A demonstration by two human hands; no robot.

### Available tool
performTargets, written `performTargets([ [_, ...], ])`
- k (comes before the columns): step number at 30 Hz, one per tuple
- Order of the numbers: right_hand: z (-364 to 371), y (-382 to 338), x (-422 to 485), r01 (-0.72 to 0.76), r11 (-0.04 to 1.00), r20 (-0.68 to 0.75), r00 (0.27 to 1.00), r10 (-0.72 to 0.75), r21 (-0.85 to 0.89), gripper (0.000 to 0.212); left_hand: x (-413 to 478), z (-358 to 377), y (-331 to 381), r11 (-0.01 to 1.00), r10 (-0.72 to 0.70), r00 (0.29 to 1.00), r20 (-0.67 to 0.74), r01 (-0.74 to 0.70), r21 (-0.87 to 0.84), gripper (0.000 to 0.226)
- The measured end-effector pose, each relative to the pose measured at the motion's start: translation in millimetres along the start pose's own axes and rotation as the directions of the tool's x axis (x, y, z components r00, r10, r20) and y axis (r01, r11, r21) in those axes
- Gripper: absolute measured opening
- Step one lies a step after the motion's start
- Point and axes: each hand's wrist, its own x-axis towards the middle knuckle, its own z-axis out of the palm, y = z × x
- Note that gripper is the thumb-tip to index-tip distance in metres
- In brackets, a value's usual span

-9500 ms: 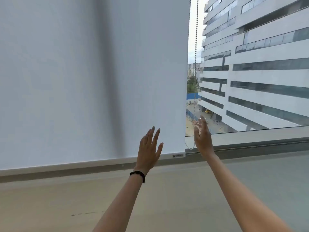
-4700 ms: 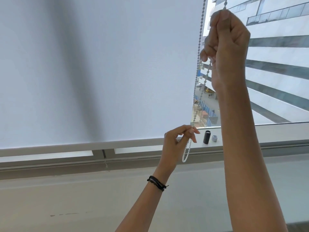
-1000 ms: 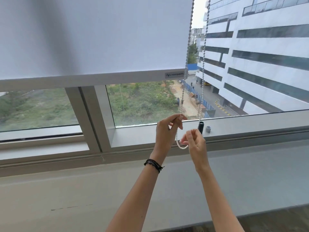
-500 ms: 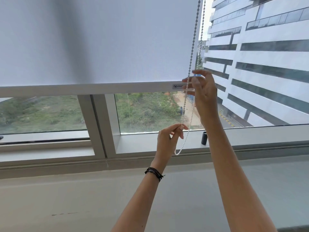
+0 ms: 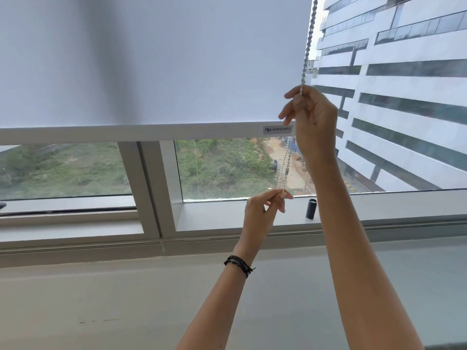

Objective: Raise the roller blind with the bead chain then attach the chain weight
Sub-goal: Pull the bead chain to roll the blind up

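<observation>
The right hand (image 5: 312, 120) is up at the level of the blind's bottom bar (image 5: 141, 132), its fingers closed round the bead chain (image 5: 307, 49), which runs straight up from the fist to the top of the view. The left hand (image 5: 265, 208) is lower, near the window ledge (image 5: 227, 215), pinching the chain's lower run between thumb and fingertips.

The step in hand looks like the raising. The blind (image 5: 151, 59) covers the upper part of the window, and its bar hangs level, with a strip of glass clear beneath it. The next move probably calls for a downward pull with the right hand while the left keeps the lower run taut, then a fresh grip higher up.

The chain's long axis runs almost vertical, leaning slightly to the right toward the top. Between the two hands it slants down and leftward.

The small dark cylinder (image 5: 311, 208) on the ledge, likely the chain weight, stands upright just right of the left hand, untouched, so the attaching is not yet done.
</observation>
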Motion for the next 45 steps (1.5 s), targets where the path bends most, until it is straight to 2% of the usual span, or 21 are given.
performTargets([
  [4,-9,4,-6,-0.01,1.0,-0.011,1.0,0.01,-0.001,0.017,-1,12,-5,1.0,0.014,1.0,0.028,-0.014,0.015,0.024],
  [9,-14,17,-25,-0.047,0.995,-0.037,0.998,0.044,-0.084,0.018,-6,19,-22,0.994,-0.007,0.997,0.077,-0.001,0.108,0.023],
  [17,-19,40,-65,-0.093,0.978,-0.068,0.994,0.082,-0.187,0.02,-25,17,-48,0.911,0.123,0.981,0.147,-0.171,0.377,0.017],
  [28,-23,52,-96,-0.165,0.963,-0.062,0.986,0.155,-0.211,0.021,-38,16,-66,0.873,0.087,0.969,0.232,-0.186,0.45,0.018],
  [32,-26,48,-96,-0.131,0.963,-0.051,0.991,0.122,-0.235,0.021,-36,15,-64,0.924,0.044,0.974,0.224,-0.125,0.361,0.018],
  [35,-26,46,-96,-0.121,0.964,-0.029,0.993,0.118,-0.238,0.02,-29,13,-48,0.976,0.023,0.995,0.099,-0.044,0.215,0.024],
  [37,-26,44,-97,-0.117,0.966,-0.014,0.993,0.117,-0.233,0.02,-14,10,-27,0.996,0.042,0.999,-0.019,-0.04,0.074,0.025],
  [41,-24,40,-97,-0.125,0.972,0.031,0.991,0.133,-0.2,0.022,36,-6,27,0.974,0.052,0.982,-0.182,-0.091,-0.209,0.027],
  [45,-20,37,-97,-0.122,0.975,0.059,0.989,0.134,-0.186,0.028,81,-24,82,0.936,0.093,0.983,-0.157,-0.14,-0.323,0.034],
])
